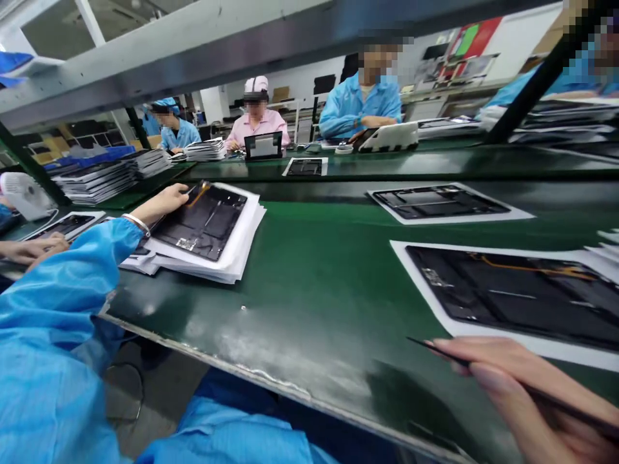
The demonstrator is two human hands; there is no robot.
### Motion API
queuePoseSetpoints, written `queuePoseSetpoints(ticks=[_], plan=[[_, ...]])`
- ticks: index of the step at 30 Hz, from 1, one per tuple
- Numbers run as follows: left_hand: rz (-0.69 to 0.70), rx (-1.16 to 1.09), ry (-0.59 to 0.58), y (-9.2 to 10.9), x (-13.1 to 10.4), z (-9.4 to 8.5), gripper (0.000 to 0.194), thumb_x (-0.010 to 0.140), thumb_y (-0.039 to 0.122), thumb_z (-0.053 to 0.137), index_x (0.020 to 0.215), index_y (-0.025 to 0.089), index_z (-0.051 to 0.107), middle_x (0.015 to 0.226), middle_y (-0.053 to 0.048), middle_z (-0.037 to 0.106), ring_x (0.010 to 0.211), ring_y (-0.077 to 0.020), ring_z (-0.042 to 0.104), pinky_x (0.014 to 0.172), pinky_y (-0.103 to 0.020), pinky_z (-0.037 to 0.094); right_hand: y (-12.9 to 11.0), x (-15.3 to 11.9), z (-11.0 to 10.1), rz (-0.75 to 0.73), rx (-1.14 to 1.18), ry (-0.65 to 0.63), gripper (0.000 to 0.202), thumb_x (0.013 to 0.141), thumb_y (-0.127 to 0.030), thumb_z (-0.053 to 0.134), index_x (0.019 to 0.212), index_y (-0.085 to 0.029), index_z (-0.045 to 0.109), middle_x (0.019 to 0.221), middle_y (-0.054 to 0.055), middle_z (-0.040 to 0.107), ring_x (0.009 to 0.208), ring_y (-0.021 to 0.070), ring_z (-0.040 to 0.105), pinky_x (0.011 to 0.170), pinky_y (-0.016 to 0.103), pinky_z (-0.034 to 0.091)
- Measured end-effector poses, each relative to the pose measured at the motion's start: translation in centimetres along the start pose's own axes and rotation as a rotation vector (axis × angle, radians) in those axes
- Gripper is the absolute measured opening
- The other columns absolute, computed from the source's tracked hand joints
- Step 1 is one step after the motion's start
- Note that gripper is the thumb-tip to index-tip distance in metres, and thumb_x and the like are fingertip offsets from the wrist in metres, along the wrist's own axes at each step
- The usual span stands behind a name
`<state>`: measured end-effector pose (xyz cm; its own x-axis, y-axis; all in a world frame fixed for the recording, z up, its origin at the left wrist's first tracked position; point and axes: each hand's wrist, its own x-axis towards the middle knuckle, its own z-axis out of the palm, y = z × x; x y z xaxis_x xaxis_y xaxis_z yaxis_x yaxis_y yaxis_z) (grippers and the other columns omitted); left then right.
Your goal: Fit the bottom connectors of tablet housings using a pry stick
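Observation:
My left hand (pixel 164 201), reaching out of a blue sleeve, has its fingers closed at the upper left edge of a black tablet housing (pixel 213 222). An orange flex cable (pixel 199 192) runs along that housing, which lies over a pile of white sheets (pixel 246 241). At the lower right, my right hand (pixel 522 386) grips dark tweezers (pixel 452 356), their tip pointing left above the green bench. Just beyond that hand, a larger-looking black tablet housing (pixel 512 293) with orange flex cable rests on a white sheet.
Another housing (pixel 440 201) on paper lies farther back, with a smaller-looking one (pixel 304 167) beyond it. A co-worker's hand (pixel 48 248) is at the far left near a stack of housings (pixel 99 180). Several people sit across the bench (pixel 300 277). A metal beam (pixel 193 51) crosses overhead.

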<state>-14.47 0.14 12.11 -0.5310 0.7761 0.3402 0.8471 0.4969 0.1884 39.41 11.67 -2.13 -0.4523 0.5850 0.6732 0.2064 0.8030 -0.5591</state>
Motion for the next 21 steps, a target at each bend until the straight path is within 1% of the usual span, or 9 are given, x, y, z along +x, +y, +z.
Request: queuePoseSetpoints(ticks=[2,3,4,6,10,13,16,18,21], plan=[[0.133,0.113,0.05,0.9,1.9,0.2,0.07,0.084,0.032,0.052,0.146,0.002,0.041,0.133,-0.026,0.054,0.123,-0.0414,0.049,0.101,-0.056,0.042,-1.2,1.3,0.2,-0.108,-0.015,-0.011,0.015,0.096,-0.028,0.057,0.099,-0.033,0.071,0.089,0.002,0.073,0.075,0.0219,0.069,0.072,0.039,0.058],[0.234,0.152,0.073,2.3,3.3,0.6,0.074,0.085,0.03,0.052,0.149,0.0,0.035,0.141,-0.031,0.046,0.131,-0.0461,0.041,0.104,-0.063,0.036,-1.6,1.8,0.4,-0.175,0.005,-0.025,0.014,0.096,-0.025,0.058,0.1,-0.031,0.07,0.087,0.001,0.073,0.073,0.0194,0.069,0.071,0.035,0.058],[0.354,0.176,0.088,4.4,4.9,1.3,0.072,0.087,0.028,0.051,0.151,-0.001,0.033,0.147,-0.032,0.039,0.136,-0.0482,0.035,0.106,-0.067,0.032,-1.8,2.3,0.8,-0.233,0.028,-0.052,0.013,0.095,-0.021,0.06,0.1,-0.029,0.069,0.085,0.001,0.073,0.073,0.0177,0.069,0.069,0.032,0.057],[0.633,0.193,0.081,10.4,8.1,3.9,0.061,0.091,0.024,0.047,0.148,0.004,0.04,0.149,-0.028,0.04,0.14,-0.0443,0.033,0.11,-0.064,0.029,-1.6,2.9,1.6,-0.316,0.062,-0.102,0.014,0.094,-0.014,0.06,0.102,-0.025,0.066,0.081,0.001,0.07,0.074,0.0156,0.066,0.066,0.028,0.054],[1.171,0.209,0.009,25.1,11.4,13.1,0.041,0.098,0.016,0.047,0.138,0.018,0.055,0.144,-0.013,0.053,0.135,-0.0256,0.047,0.114,-0.043,0.037,-1.0,3.3,2.5,-0.389,0.052,-0.26,0.011,0.098,-0.013,0.055,0.101,-0.016,0.065,0.078,0.004,0.064,0.074,0.0139,0.059,0.064,0.026,0.049],[1.358,0.238,0.022,33.4,12.3,20.1,0.036,0.099,0.028,0.058,0.133,0.017,0.057,0.14,-0.011,0.055,0.128,-0.0262,0.054,0.108,-0.049,0.046,-1.4,2.9,2.3,-0.41,0.04,-0.332,0.015,0.1,-0.017,0.05,0.098,-0.013,0.065,0.076,0.004,0.061,0.072,0.014,0.055,0.064,0.027,0.046],[1.394,0.265,0.048,37.8,13.9,24.7,0.038,0.097,0.037,0.063,0.128,0.015,0.058,0.131,-0.011,0.059,0.116,-0.0252,0.061,0.098,-0.048,0.054,-1.9,2.4,2.0,-0.421,0.042,-0.371,0.022,0.102,-0.021,0.045,0.096,-0.013,0.065,0.074,0.005,0.061,0.07,0.015,0.053,0.063,0.028,0.044],[1.394,0.272,0.05,39.1,15.4,26.5,0.036,0.097,0.037,0.062,0.126,0.015,0.059,0.125,-0.011,0.062,0.11,-0.0231,0.063,0.094,-0.045,0.056,-1.8,2.2,2.1,-0.403,0.063,-0.392,0.024,0.102,-0.024,0.045,0.094,-0.013,0.065,0.074,0.004,0.061,0.069,0.0149,0.052,0.063,0.028,0.044],[1.403,0.264,0.026,39.8,17.6,28.0,0.035,0.097,0.037,0.062,0.124,0.014,0.06,0.121,-0.01,0.063,0.105,-0.0214,0.065,0.09,-0.042,0.058,-1.2,2.1,2.5,-0.313,0.134,-0.404,0.026,0.103,-0.03,0.045,0.091,-0.015,0.063,0.075,0.003,0.063,0.069,0.013,0.054,0.068,0.025,0.046]])
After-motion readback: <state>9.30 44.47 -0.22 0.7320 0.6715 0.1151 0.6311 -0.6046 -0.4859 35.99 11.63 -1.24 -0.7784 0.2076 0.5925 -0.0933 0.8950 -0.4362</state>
